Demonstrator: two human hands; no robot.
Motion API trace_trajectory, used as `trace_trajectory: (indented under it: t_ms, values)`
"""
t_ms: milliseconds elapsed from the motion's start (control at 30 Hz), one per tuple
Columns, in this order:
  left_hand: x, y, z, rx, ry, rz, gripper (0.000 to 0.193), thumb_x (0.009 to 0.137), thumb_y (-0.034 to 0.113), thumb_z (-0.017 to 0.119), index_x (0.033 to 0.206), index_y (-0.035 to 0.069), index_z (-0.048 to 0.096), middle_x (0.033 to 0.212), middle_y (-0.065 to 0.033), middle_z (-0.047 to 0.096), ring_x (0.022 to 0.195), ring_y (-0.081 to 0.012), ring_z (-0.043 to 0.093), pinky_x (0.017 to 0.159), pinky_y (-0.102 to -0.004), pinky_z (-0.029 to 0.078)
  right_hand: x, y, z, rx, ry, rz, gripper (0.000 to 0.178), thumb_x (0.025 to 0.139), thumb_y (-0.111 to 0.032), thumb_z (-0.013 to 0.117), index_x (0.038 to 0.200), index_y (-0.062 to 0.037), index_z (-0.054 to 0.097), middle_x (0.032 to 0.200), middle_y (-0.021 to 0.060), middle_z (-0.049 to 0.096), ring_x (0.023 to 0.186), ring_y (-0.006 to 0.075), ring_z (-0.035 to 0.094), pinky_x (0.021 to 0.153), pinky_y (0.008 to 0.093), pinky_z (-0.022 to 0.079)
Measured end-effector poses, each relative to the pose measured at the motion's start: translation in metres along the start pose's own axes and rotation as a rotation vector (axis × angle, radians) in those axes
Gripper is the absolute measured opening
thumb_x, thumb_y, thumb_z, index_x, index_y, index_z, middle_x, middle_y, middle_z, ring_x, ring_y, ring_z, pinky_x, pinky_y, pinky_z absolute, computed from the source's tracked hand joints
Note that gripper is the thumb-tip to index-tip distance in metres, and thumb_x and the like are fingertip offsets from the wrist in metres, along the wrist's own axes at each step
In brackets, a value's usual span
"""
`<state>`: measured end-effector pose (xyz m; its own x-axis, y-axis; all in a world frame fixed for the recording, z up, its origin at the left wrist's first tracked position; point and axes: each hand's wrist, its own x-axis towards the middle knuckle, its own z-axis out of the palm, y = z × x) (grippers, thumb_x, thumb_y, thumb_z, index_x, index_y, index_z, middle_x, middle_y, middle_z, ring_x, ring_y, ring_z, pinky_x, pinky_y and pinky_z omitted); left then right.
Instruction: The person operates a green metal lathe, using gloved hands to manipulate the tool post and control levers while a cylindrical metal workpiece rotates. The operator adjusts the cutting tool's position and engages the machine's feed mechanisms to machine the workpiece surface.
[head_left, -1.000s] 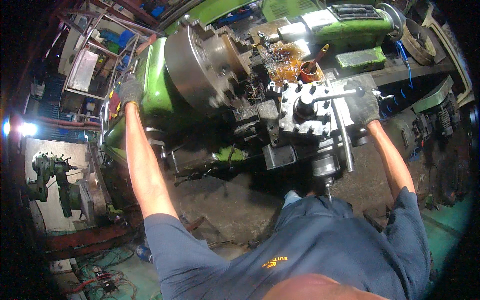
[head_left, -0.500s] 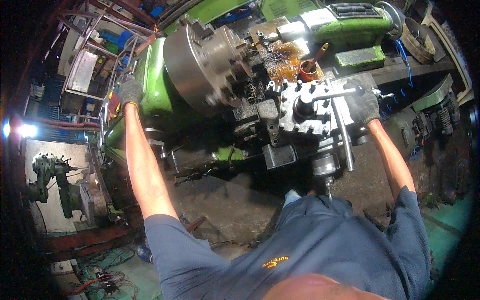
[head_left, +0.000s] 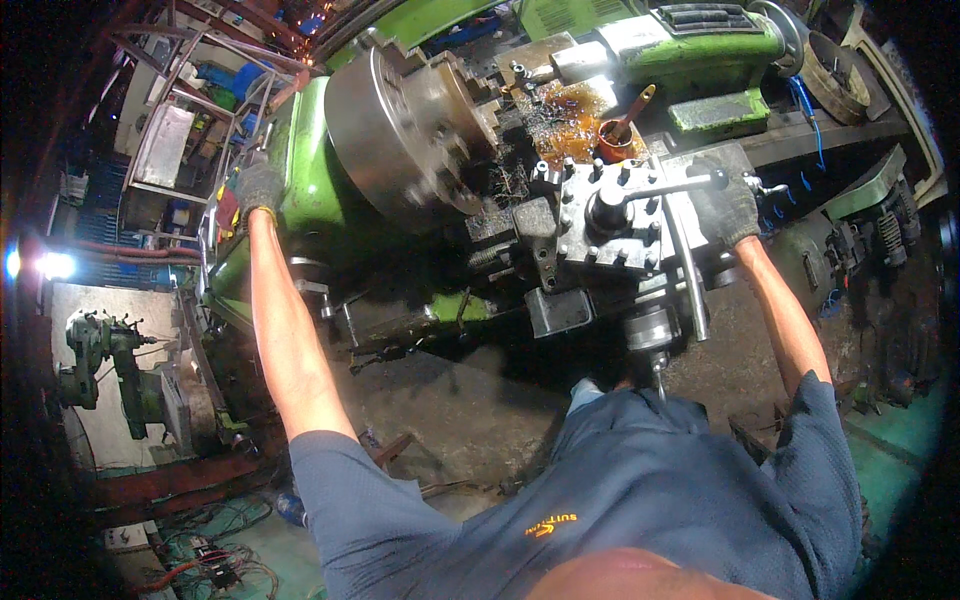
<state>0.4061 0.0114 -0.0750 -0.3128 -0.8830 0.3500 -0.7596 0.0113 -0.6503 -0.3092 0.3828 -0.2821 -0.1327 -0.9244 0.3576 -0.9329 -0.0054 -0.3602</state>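
Observation:
My left hand (head_left: 262,187), in a dark grey glove, is at the left end of the lathe's green headstock (head_left: 310,160), beside a small metal lever. Its fingers blend into the dark parts there. To the right of the headstock, the big steel chuck (head_left: 375,130) looks blurred, as if turning. My right hand (head_left: 727,207), gloved too, lies broad and flat over the slide just right of the square tool post (head_left: 610,225). The tool post's ball-ended handle (head_left: 680,185) reaches over to that hand. A small crank handle (head_left: 772,190) sticks out past it.
A red-brown pot (head_left: 615,143) holding a brush stands behind the tool post, among metal chips and brown oil. The green tailstock (head_left: 690,55) sits at the back right. A long lever (head_left: 688,275) slants toward me. Metal racks (head_left: 165,145) and cables are at the left.
The chuck's jaws show at a different angle. Sparks have appeared at the far upper left. Both my hands stay in place.

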Motion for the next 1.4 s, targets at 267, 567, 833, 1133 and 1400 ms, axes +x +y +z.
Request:
trace_trajectory:
  t_ms: [267,567,833,1133,1400]
  values:
    - [-0.001,0.0,0.001,-0.022,0.029,-0.036,0.021,0.086,0.023,0.06,0.081,0.011,0.077,0.083,-0.015,0.075,0.077,-0.0341,0.074,0.066,-0.0491,0.056,-0.001,0.006,0.003,-0.033,0.055,-0.077,0.038,0.087,-0.022,0.068,0.121,-0.0038,0.065,0.124,0.0215,0.065,0.121,0.0398,0.059,0.106,0.0464,0.046]
    - [0.002,0.006,0.001,-0.074,0.007,-0.041,0.023,0.087,0.023,0.06,0.081,0.01,0.077,0.083,-0.0152,0.075,0.076,-0.0351,0.074,0.066,-0.0499,0.056,-0.002,0.011,0.005,-0.041,0.055,-0.06,0.041,0.087,-0.022,0.068,0.123,-0.0033,0.064,0.123,0.0213,0.065,0.12,0.0398,0.06,0.106,0.0457,0.046]
    - [0.003,0.006,0.004,-0.028,0.049,-0.019,0.022,0.086,0.022,0.059,0.082,0.01,0.077,0.085,-0.0156,0.075,0.079,-0.0347,0.074,0.069,-0.0497,0.057,-0.002,0.006,0.003,-0.027,0.03,-0.035,0.042,0.087,-0.022,0.068,0.124,-0.0028,0.063,0.125,0.0222,0.064,0.121,0.0398,0.058,0.106,0.0456,0.045]
    - [0.002,0.008,0.001,-0.026,0.01,0.002,0.021,0.087,0.02,0.058,0.085,0.009,0.076,0.084,-0.018,0.075,0.081,-0.0357,0.074,0.07,-0.0492,0.057,-0.002,0.008,0.005,-0.038,0.052,-0.05,0.043,0.087,-0.023,0.068,0.125,-0.004,0.063,0.123,0.0215,0.065,0.119,0.0397,0.059,0.104,0.0459,0.046]
    - [-0.001,-0.001,0.001,0.031,-0.012,0.05,0.018,0.083,0.02,0.062,0.08,0.01,0.077,0.082,-0.0166,0.075,0.076,-0.0346,0.074,0.068,-0.0478,0.057,-0.001,0.012,0.01,-0.008,0.059,-0.057,0.043,0.087,-0.025,0.068,0.124,-0.0029,0.064,0.123,0.0221,0.065,0.117,0.0397,0.06,0.103,0.0453,0.047]
